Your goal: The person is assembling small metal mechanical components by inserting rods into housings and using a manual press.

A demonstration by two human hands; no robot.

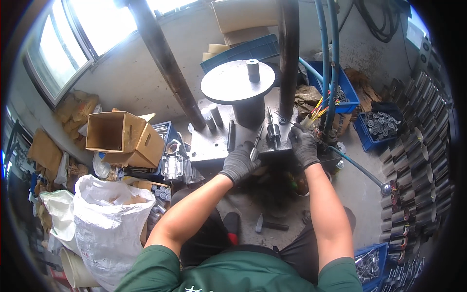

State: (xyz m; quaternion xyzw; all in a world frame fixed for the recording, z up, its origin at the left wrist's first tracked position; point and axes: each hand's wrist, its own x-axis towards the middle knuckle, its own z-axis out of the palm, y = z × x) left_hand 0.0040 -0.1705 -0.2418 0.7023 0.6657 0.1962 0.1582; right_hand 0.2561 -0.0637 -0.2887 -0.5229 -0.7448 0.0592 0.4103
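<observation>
My left hand (241,163), in a grey glove, is closed around a slim metal shaft (257,144) with a thicker silver end. At the right of the metal bench (206,146), my gloved right hand (305,146) pinches what looks like a thin dark rod (288,119); its exact kind is too small to tell. Between my hands a rotor on a shaft (274,131) rests on the bench. A small dark ring (282,120) lies beside it. Left of the press column, a dark cylindrical bar (231,136) and short silver cylinders (216,115) stand on the bench.
A round press plate (233,82) carries an upright metal sleeve (252,73). Steel posts (168,63) rise behind the bench. Cardboard boxes (111,131) and a white sack (109,228) stand left. Blue bins (369,138) and stacked metal tubes (413,160) are right. A hammer (270,225) lies below.
</observation>
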